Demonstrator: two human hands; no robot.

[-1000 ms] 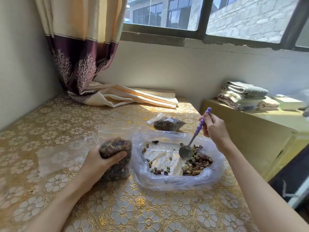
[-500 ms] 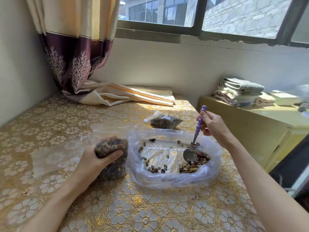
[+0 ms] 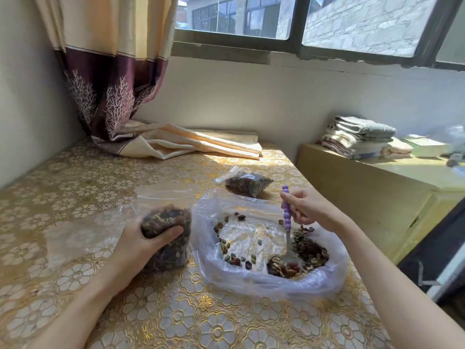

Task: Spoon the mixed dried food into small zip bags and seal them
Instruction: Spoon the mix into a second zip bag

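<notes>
Head view: scooping step. Right hand (image 3: pixel 305 207) grips spoon (image 3: pixel 286 217) in dried mix (image 3: pixel 302 253); left hand (image 3: pixel 141 245) clasps zip bag (image 3: pixel 166 220). Next: lift spoonful into bag mouth.

left hand (image 3: pixel 141 244): bare, no sleeve | right hand (image 3: pixel 310 207): bare, no sleeve

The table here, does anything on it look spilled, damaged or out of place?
Nothing spilled: the loose pieces lie inside the big open plastic bag, not on the tablecloth. One oddity: the curtain end lies bunched on the table behind the filled zip bag.
</notes>
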